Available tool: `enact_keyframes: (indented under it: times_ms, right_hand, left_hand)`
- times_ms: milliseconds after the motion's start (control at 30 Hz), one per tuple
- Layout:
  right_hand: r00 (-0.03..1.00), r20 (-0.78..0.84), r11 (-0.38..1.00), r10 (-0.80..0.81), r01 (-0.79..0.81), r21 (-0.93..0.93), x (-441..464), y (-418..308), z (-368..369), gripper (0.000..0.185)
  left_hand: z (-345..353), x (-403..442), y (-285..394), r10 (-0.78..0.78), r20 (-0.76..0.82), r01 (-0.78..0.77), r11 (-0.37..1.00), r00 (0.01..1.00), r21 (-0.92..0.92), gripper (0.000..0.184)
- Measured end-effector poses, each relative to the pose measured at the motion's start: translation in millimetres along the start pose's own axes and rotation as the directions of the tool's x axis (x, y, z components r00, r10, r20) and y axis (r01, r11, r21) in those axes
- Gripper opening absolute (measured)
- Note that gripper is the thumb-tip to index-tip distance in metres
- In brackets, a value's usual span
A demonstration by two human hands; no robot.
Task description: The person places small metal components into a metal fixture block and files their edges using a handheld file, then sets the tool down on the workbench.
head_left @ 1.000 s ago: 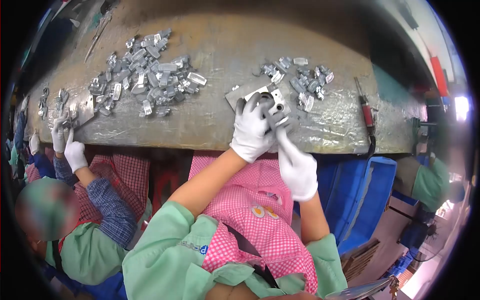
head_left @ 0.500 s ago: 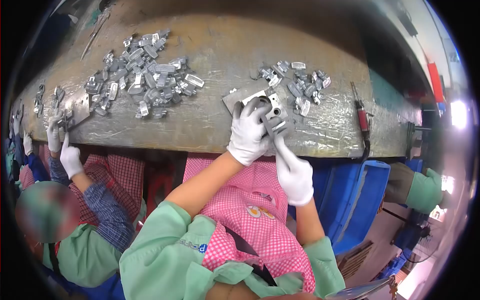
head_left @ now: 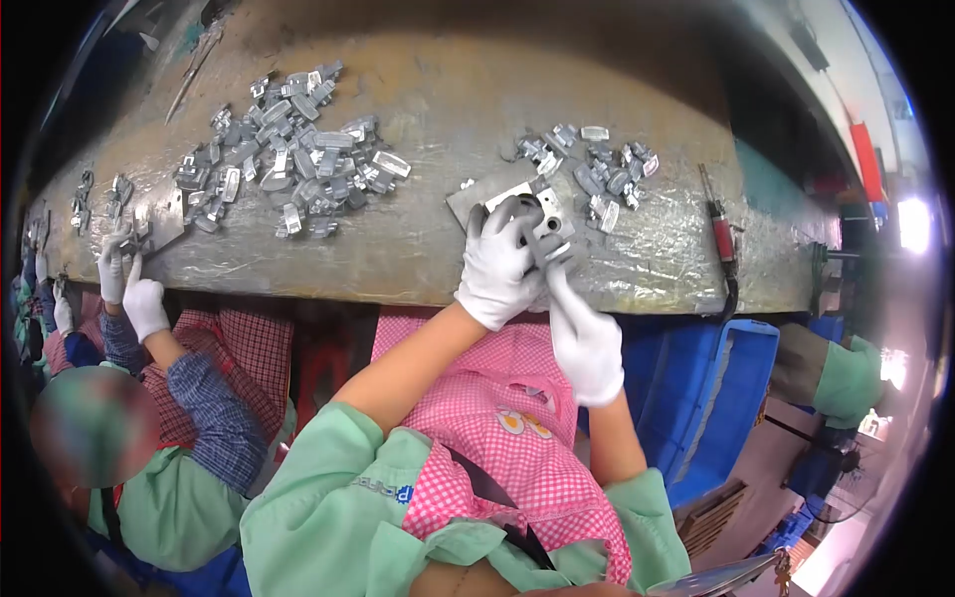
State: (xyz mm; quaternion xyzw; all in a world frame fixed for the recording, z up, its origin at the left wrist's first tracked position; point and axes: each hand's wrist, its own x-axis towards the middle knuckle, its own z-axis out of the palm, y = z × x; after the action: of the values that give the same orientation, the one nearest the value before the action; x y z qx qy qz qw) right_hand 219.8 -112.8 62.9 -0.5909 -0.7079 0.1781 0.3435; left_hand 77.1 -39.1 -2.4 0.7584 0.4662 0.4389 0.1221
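Note:
My left hand (head_left: pixel 497 264), in a white glove with grey fingertips, is closed over the near left part of a metal block (head_left: pixel 550 211) with round holes. The block lies on a flat metal plate (head_left: pixel 470 199) near the table's front edge. My right hand (head_left: pixel 585 338), gloved the same way, reaches up from the right, its fingers closed against a small grey metal part (head_left: pixel 553 249) at the block's near side. The fingertips of both hands nearly meet there, and what lies between them is partly hidden.
Beyond the block lies a small pile of metal parts (head_left: pixel 617 174); a larger pile (head_left: pixel 298 149) is to the left. A red-handled tool (head_left: pixel 722 237) lies right, above a blue crate (head_left: pixel 731 398). A co-worker's gloved hands (head_left: pixel 129 284) work at far left.
Both hands stay at the block, with only slight finger movement. The whole view has shifted a little.

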Motion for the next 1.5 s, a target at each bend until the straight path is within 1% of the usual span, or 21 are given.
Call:
enact_keyframes:
  times_ms: [33,133,167,300,367,400,500,600,633,667,700,733,833,900,1000,1133,1200,1300,1400,1433,1500]
  right_hand:
    - [0.986,0.111,0.989,0.122,-0.111,-0.097,-13.7,-9.8,-14.2,0.042]
    - [0.985,0.114,0.989,0.13,-0.12,-0.089,-14.8,-5.8,-19.7,0.041]
    - [0.996,0.06,0.996,0.059,-0.055,-0.074,-1.0,-2.7,-11.2,0.04]
    - [0.987,0.076,0.99,0.142,-0.141,-0.021,13.2,-5.4,-3.8,0.039]
    - [0.928,0.237,0.957,0.288,-0.271,-0.102,-11.7,-21.8,-22.6,0.04]
    - [0.982,0.149,0.992,0.117,-0.109,-0.059,-18.3,-22.1,-21.2,0.04]
    - [0.961,0.181,0.977,0.208,-0.197,-0.078,2.5,-19.7,-19.0,0.04]
    - [0.982,0.092,0.986,0.162,-0.164,0.009,24.1,-4.1,-3.6,0.039]
    - [0.934,0.202,0.955,0.294,-0.281,-0.092,23.4,-19.5,-13.3,0.039]
    - [0.99,0.083,0.993,0.113,-0.111,-0.029,2.8,-10.1,-10.9,0.04]
    - [0.942,0.19,0.961,0.277,-0.267,-0.078,-10.4,-19.7,-21.2,0.041]
    - [0.976,0.152,0.986,0.159,-0.148,-0.083,-24.3,-19.0,-23.7,0.04]
    - [0.937,0.202,0.957,0.285,-0.267,-0.113,-14.1,-20.9,-23.9,0.04]
    - [0.991,0.053,0.986,0.126,-0.119,-0.118,10.8,0.1,-5.6,0.04]
    - [0.981,0.072,0.984,0.178,-0.175,-0.043,25.1,-1.6,-5.9,0.039]
    - [0.986,0.112,0.975,0.126,-0.102,-0.198,-34.6,-19.2,-20.8,0.044]
    - [0.966,0.144,0.966,0.214,-0.187,-0.18,-19.7,-26.2,-23.6,0.045]
    - [0.975,0.107,0.97,0.192,-0.172,-0.172,17.5,-15.8,-7.9,0.038]
    - [0.978,0.089,0.978,0.186,-0.176,-0.115,10.6,-21.4,-10.9,0.04]
    - [0.923,0.183,0.938,0.337,-0.315,-0.143,-1.2,-30.0,-18.5,0.042]
    - [0.967,0.147,0.977,0.208,-0.198,-0.077,-28.5,-25.3,-23.0,0.041]
  left_hand:
    - [-1.8,1.3,1.2,-0.036,0.042,0.037,0.999,0.998,-0.026,0.032]
    - [4.2,-1.1,0.7,-0.015,-0.044,0.014,0.999,0.999,-0.038,0.033]
    - [6.4,-3.4,-4.1,0.009,-0.031,-0.009,1.0,0.999,-0.003,0.036]
    - [-1.0,0.9,-3.0,-0.009,0.047,0.009,1.0,0.999,0.005,0.034]
    - [-1.0,-0.9,1.0,-0.02,0.001,0.02,0.999,1.0,-0.027,0.033]
    - [-0.9,1.1,2.1,-0.027,-0.001,0.027,0.999,1.0,-0.03,0.033]
    - [1.3,-1.5,-1.5,-0.003,-0.003,0.002,1.0,1.0,-0.015,0.032]
    - [-3.1,-0.4,-1.0,-0.025,0.069,0.026,1.0,0.997,-0.006,0.037]
    - [-2.4,-0.5,-0.8,-0.017,0.048,0.018,1.0,0.999,-0.002,0.036]
    - [-0.6,0.1,-0.6,-0.013,0.021,0.013,1.0,1.0,0.0,0.034]
    - [-2.3,-0.1,0.7,-0.015,0.01,0.016,0.999,1.0,-0.036,0.034]
    - [-1.7,1.7,1.8,-0.022,0.007,0.022,0.999,1.0,-0.041,0.034]
    - [3.1,-2.8,-1.1,-0.034,0.019,0.035,0.999,0.999,-0.032,0.04]
    - [0.1,-1.7,-0.1,-0.015,0.04,0.015,1.0,0.999,-0.001,0.039]
    - [0.5,-2.0,-2.2,-0.016,0.06,0.017,1.0,0.998,-0.008,0.041]
    - [4.6,-0.2,-0.2,-0.005,-0.037,0.003,0.999,0.999,-0.048,0.038]
    - [6.6,-2.2,2.5,-0.023,-0.05,0.022,1.0,0.998,-0.011,0.038]
    - [5.3,-2.6,-2.1,-0.004,0.024,0.003,0.998,1.0,0.062,0.04]
    - [8.6,-4.6,-3.8,0.015,-0.035,-0.014,1.0,0.999,0.028,0.039]
    - [5.1,-3.3,-2.9,0.003,-0.019,-0.003,1.0,1.0,0.008,0.036]
    - [4.0,-2.4,-0.3,-0.018,-0.02,0.018,0.999,1.0,-0.028,0.035]
